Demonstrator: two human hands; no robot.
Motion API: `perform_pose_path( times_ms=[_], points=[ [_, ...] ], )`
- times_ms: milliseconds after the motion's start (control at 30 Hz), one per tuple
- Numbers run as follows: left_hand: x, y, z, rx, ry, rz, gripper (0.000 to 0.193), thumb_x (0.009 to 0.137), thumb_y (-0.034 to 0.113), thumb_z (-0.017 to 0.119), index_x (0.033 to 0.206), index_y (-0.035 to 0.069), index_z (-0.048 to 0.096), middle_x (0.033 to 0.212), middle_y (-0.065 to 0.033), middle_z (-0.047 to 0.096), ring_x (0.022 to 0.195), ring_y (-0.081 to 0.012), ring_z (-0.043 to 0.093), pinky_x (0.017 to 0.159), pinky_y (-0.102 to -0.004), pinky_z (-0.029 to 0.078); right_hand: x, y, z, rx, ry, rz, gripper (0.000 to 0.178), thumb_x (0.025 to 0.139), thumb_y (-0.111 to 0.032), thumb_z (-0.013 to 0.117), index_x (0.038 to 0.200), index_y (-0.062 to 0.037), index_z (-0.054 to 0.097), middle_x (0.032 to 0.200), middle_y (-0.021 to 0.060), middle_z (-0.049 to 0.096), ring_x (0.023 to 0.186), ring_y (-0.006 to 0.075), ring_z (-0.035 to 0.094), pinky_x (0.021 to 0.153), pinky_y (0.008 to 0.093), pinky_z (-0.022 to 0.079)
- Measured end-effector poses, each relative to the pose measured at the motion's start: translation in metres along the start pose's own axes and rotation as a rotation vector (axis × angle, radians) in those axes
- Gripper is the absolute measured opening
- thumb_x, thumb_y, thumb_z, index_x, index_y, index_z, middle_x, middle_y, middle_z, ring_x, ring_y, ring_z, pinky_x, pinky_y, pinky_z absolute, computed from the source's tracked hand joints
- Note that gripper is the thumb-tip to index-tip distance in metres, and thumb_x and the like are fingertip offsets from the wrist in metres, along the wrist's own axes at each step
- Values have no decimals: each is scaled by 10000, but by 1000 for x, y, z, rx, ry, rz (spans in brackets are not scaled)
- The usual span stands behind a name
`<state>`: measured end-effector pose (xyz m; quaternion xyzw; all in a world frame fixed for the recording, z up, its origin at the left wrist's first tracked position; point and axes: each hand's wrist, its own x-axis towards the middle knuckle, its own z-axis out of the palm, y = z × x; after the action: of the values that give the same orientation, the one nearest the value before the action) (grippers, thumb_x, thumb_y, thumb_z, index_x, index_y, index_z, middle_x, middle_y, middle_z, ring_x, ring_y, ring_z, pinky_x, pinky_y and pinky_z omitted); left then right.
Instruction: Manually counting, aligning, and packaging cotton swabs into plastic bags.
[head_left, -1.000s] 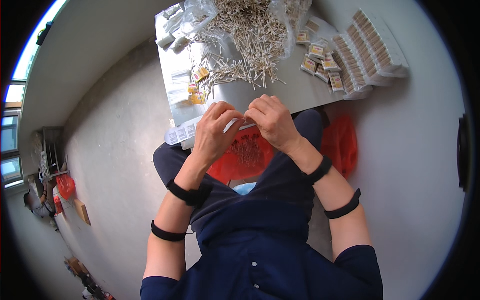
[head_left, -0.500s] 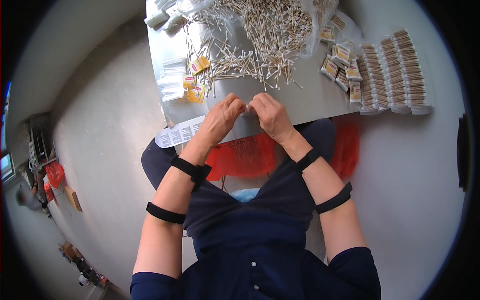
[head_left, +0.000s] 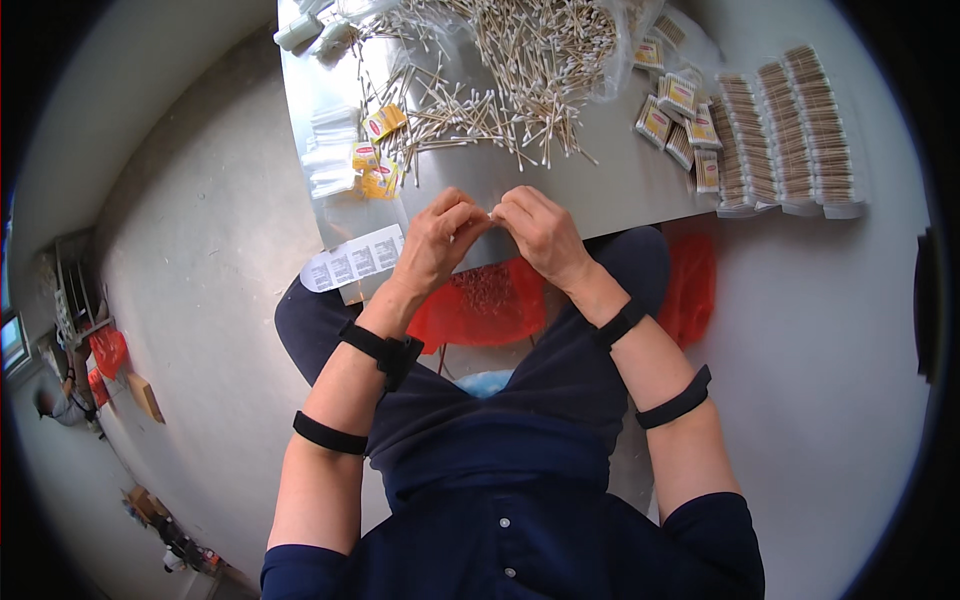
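At the near edge of the metal table [head_left: 620, 190], my left hand [head_left: 436, 240] and my right hand [head_left: 543, 232] meet fingertip to fingertip. Both are closed in a pinch. Something small and pale shows between them, mostly hidden by the fingers, and its kind cannot be made out. Beyond my hands lies a big loose heap of cotton swabs [head_left: 545, 60] with wooden sticks. Left of the heap are yellow printed cards [head_left: 384, 122] and a stack of clear plastic bags [head_left: 332, 150]. A sheet of printed labels [head_left: 352, 260] lies by my left wrist.
Several filled swab packets [head_left: 678, 95] are piled right of the heap. Beside them stand long rows of packed swabs [head_left: 790, 130]. A red plastic bag [head_left: 480, 305] hangs below the table edge, between my knees. Clear plastic [head_left: 622, 50] surrounds part of the heap.
My left hand has turned slightly, its fingers bunching closer to the right hand's. The table and the things on it sit slightly further left and up in the view.
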<state>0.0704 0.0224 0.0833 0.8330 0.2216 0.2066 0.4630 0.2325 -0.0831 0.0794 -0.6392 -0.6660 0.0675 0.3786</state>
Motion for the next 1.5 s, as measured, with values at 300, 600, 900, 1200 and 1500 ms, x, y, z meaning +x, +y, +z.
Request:
perform_pose_path(
  times_ms=[300, 600, 900, 1200, 1500],
  points=[
    [1, 8, 2, 105, 3, 84, 92, 867, 8, 692, 954, 21, 665, 912, -108, 615, 773, -288, 638, 679, -370, 517, -3, -4, -2, -1, 24, -17, 70, 804, -3, 589, 858, -27, 552, 847, 109, 540, 815, 297, 598, 684, 383, 523],
    [5, 2, 7, 164, -51, 33, 133, 898, 26, 661, 1021, 39, 609, 938, -124, 573, 838, -330, 629, 716, -391, 514, -6, -4, 3, -31, 62, 33, 83, 817, -35, 625, 878, -38, 568, 853, 97, 551, 824, 283, 603, 692, 381, 520],
    [9, 9, 7, 102, 88, 124, 132, 852, 39, 716, 977, 25, 676, 883, -110, 575, 743, -306, 625, 652, -397, 512, 1, -4, -9, -101, 100, 46, 93, 797, -73, 688, 844, -70, 607, 831, 67, 565, 751, 255, 614, 641, 370, 510],
    [7, 10, 8, 176, 136, 134, 105, 848, -8, 696, 941, 26, 662, 901, -104, 601, 789, -303, 641, 666, -378, 525, 2, -4, -1, -124, 104, -26, 79, 802, -40, 615, 847, -40, 550, 826, 96, 510, 782, 270, 569, 698, 376, 499],
    [2, -5, 16, 142, 80, 105, 109, 880, 28, 670, 967, 33, 605, 918, -133, 566, 814, -351, 617, 686, -410, 510, -6, 6, 8, -74, 90, -4, 151, 805, -27, 654, 941, -19, 589, 908, 117, 565, 823, 290, 598, 722, 369, 517]
  ],
)
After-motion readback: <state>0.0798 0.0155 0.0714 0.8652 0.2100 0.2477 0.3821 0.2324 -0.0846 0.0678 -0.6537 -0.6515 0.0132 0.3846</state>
